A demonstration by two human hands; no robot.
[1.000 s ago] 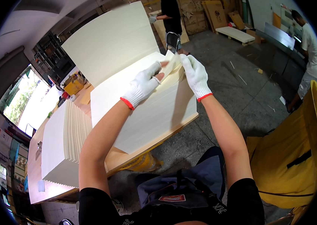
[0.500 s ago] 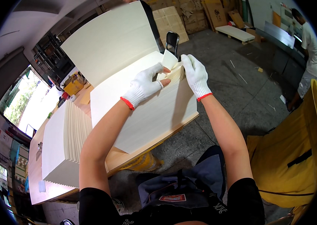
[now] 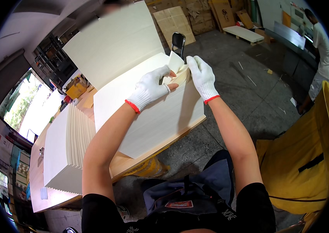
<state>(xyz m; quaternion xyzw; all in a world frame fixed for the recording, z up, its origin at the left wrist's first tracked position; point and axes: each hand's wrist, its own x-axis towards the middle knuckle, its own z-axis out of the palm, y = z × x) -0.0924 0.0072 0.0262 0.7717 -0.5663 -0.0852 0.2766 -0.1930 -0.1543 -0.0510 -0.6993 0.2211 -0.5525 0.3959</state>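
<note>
From my remote seat I take the work to be partway through: one corner of the big white paper stack [image 3: 154,120] is opened up, and the rest lies closed. That stack sits on the wooden table [image 3: 123,165], right in front of the wearer, its long near side smooth and even. At its far right corner the loosened sheets [image 3: 176,59] curl upward and part from one another, so I count the separating at that spot as begun but not finished, since none of them is clear of the pile. My left hand [image 3: 149,85], gloved with bare thumb and fingertip, lies over the top; thumb and finger stand apart, their ends at the curled sheets. My right hand [image 3: 200,73], gloved too, is at the corner with its fingers close together, and whether paper is pinched between them I cannot tell. Behind, a broad pale panel [image 3: 114,42] rises from the back of the stack, bending slightly; I judge that part to be already turned up. To the left, a second stack [image 3: 57,147] shows a row of stepped bundles along its edge, with neither hand on it; whether it is finished or waiting, I cannot say. What remains, as I judge it, is most of the stack in front.
</note>
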